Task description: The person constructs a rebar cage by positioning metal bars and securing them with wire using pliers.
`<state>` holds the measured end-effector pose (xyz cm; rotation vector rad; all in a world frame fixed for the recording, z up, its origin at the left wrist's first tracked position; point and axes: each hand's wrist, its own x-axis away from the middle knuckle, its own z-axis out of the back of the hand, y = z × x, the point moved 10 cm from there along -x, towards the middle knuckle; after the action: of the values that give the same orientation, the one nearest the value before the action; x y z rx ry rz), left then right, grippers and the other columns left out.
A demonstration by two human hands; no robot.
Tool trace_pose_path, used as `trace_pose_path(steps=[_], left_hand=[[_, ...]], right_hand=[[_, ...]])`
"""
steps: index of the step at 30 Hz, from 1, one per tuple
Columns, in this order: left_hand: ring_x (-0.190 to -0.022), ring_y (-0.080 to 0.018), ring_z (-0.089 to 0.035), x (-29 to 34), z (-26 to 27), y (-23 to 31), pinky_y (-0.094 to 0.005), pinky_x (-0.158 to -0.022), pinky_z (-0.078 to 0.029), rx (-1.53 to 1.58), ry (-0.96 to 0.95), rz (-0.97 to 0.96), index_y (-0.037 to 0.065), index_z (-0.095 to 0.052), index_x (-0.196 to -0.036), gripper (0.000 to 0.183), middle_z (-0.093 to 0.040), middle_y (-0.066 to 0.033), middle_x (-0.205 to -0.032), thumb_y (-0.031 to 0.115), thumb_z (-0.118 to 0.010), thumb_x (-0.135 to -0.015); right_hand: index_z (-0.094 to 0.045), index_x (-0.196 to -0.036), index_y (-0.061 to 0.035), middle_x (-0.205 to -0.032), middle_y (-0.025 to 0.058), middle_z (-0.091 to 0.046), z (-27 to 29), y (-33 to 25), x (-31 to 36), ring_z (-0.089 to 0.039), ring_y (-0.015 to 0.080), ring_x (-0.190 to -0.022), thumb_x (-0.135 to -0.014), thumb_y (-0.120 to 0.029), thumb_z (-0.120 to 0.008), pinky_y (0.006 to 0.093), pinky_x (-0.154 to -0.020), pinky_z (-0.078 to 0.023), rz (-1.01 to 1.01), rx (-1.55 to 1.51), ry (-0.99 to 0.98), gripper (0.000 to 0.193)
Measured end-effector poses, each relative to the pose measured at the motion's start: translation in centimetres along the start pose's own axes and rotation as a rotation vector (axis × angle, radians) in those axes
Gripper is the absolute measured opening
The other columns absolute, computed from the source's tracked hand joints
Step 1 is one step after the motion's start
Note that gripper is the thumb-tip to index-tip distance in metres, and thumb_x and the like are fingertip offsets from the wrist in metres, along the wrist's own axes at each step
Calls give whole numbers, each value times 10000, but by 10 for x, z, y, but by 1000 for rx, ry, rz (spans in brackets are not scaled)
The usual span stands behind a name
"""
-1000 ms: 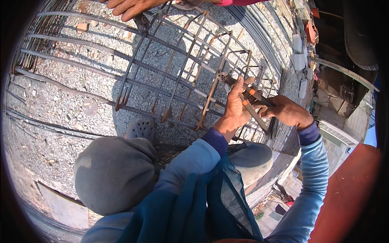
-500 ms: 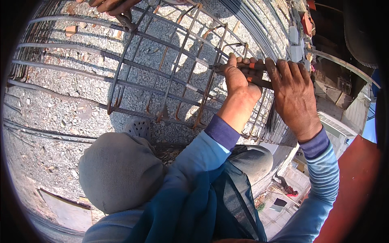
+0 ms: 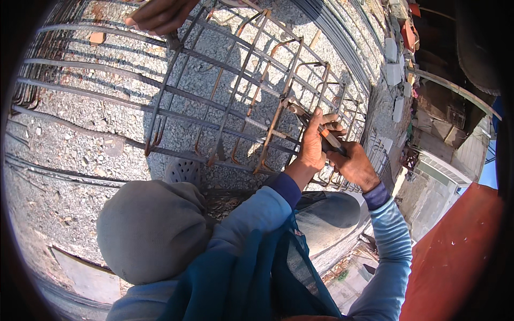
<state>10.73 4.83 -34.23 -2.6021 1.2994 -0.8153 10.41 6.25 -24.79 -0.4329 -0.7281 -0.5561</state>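
A pair of pincers (image 3: 333, 138) with dark handles and orange bands slants up to the left. Its metal jaws sit at a crossing of the rebar cage (image 3: 225, 119), touching or very close to the bars. My left hand (image 3: 312, 145) is closed along the handles, thumb pointing up toward the jaws and fingertips showing on the far side. My right hand (image 3: 354, 165) grips the handle ends, just right of and below the left. Whether any tie wire is in the jaws or the hands is too small to tell.
At the top left, another person's hand (image 3: 163, 15) holds a dark tool at a cage corner. Long straight bars (image 3: 334, 33) lie beyond the cage on gravel (image 3: 69, 134). Grey blocks (image 3: 393, 69) stand at right. My grey-clad knee (image 3: 152, 232) and a clog (image 3: 183, 170) are close below.
My right hand has come down and left, swinging the pincers from nearly level to slanting. My left hand has moved lower. The bundle of dark wires below the hands no longer shows.
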Motion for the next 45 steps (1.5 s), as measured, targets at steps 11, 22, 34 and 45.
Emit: trace_pose_path(steps=[11, 22, 34, 45], left_hand=[[-1030, -279, -598, -1, -28, 12, -476, -864, -481, 149, -289, 94, 54, -617, -1083, 568, -647, -118, -980, 570, -546, -857], [-598, -132, -432, -4, -5, 13, -283, -608, -401, 72, 483, -92, 100, -466, -799, 366, -406, 10, -674, 431, -501, -951], [-779, -111, -463, 0, 26, 9, -294, -709, -389, -387, 450, -244, 78, -551, -912, 347, -492, -8, -833, 422, -597, -899], [-826, -127, -499, 1, 26, 12, -302, -764, -406, -400, 377, -161, 61, -557, -1023, 426, -527, -16, -869, 450, -630, -865]], right_hand=[[-593, -939, 54, -711, 137, -635, -18, 25, -2, -630, 208, -536, -823, -176, -613, 303, -508, -542, -379, -615, -312, 258], [-549, -1047, 0, -875, 184, -616, 29, -36, 22, -632, 340, -827, -694, -62, -610, 424, -722, -506, 217, 647, 434, 363], [-567, -943, -31, -843, 187, -635, 16, 34, -37, -634, 381, -740, -672, -146, -700, 433, -659, -510, 312, 392, 455, 324], [-616, -955, -29, -774, 201, -639, 14, 34, -34, -627, 388, -702, -730, -122, -647, 413, -660, -511, 128, 266, 179, 245]])
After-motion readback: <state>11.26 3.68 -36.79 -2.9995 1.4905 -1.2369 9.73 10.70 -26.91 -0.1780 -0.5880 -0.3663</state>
